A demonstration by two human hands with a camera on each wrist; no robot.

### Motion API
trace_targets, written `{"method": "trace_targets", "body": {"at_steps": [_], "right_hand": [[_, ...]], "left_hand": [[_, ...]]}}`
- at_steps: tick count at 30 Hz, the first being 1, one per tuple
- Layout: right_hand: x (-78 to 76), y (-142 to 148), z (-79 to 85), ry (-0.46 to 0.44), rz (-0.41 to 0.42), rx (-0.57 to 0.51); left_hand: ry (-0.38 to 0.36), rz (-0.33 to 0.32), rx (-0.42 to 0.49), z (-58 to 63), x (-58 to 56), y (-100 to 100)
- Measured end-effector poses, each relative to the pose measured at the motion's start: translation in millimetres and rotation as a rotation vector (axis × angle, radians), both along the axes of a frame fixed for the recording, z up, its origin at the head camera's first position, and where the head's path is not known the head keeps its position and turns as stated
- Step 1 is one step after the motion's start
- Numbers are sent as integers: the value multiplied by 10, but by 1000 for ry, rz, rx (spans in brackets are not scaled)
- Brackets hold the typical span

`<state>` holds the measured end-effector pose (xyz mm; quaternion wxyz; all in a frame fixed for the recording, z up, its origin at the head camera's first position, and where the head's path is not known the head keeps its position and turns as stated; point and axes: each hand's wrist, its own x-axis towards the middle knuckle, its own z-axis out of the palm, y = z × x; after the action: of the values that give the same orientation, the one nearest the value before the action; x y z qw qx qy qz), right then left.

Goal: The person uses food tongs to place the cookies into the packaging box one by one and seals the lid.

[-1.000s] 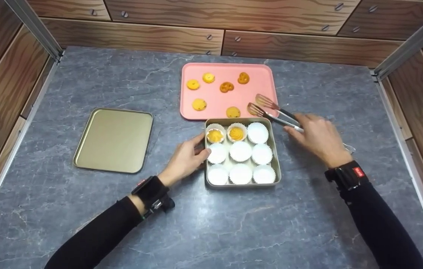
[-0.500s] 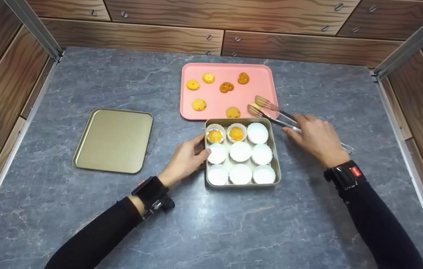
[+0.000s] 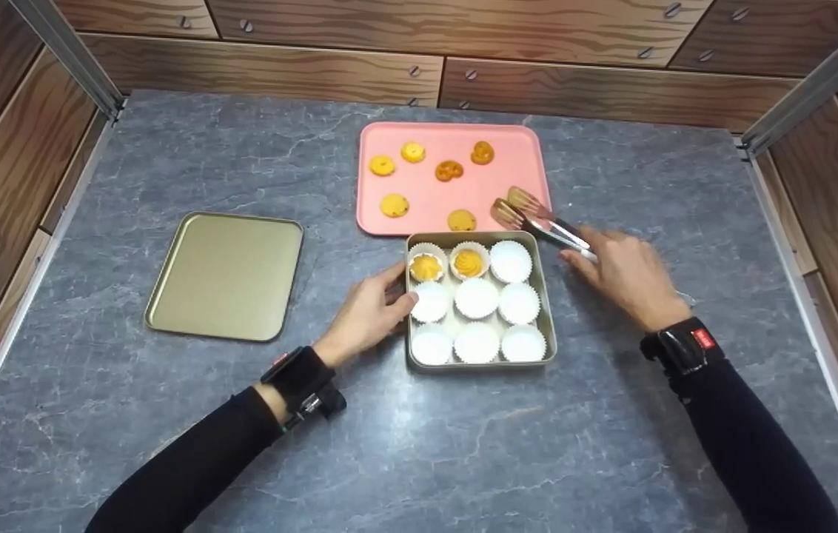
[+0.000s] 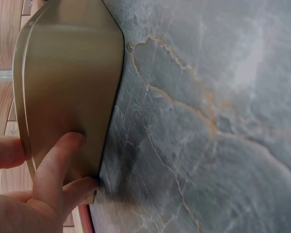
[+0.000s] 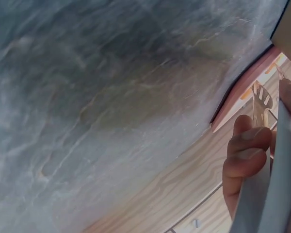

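My left hand [image 3: 369, 314] holds the left side wall of an open square cookie tin [image 3: 482, 369]. In the left wrist view its thumb is at the tin's rim, and other fingers [image 4: 53, 167] press the outer wall. White paper cups [image 3: 476, 298] fill the tin in rows; two at the back left hold piped cookies [image 3: 468, 263]. With my right hand [image 3: 634, 277] I grip metal tongs [image 3: 556, 231], their slotted ends over the front right corner of a pink tray [image 3: 430, 200]. Whether a cookie is between those ends cannot be made out.
Several cookies lie on the tray, among them two pretzel-shaped ones [image 3: 449, 171] and round ones [image 3: 394, 205]. The tin's lid [image 3: 226, 275] lies to the left on the grey marbled table [image 3: 419, 459]. Wood-patterned panels [image 3: 263, 70] wall in the back and sides.
The tongs' ends shift slightly at the tray's front right corner. The cookie seen there earlier no longer shows clearly. My left hand and the tin stay put.
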<state>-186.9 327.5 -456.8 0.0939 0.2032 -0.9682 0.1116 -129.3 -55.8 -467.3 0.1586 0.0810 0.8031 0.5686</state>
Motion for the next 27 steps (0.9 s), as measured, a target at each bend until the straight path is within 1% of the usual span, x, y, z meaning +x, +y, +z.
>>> {"method": "trace_targets", "body": {"at_steps": [4, 8, 14, 19, 23, 27], "right_hand": [[-18, 0, -1, -52, -17, -45], [-21, -8, 10, -92, -41, -65], [9, -13, 49, -107, -52, -76], [70, -4, 165, -119, -71, -140], [155, -16, 312, -83, -59, -175], [260, -16, 460, 14, 6, -151]], "left_hand": [[10, 1, 7, -12, -2, -2], [1, 3, 3, -7, 2, -2], [-9, 1, 9, -4, 10, 1], [-8, -3, 11, -10, 7, 7], [-4, 4, -4, -9, 0, 4], [2, 7, -6, -10, -2, -3]]}}
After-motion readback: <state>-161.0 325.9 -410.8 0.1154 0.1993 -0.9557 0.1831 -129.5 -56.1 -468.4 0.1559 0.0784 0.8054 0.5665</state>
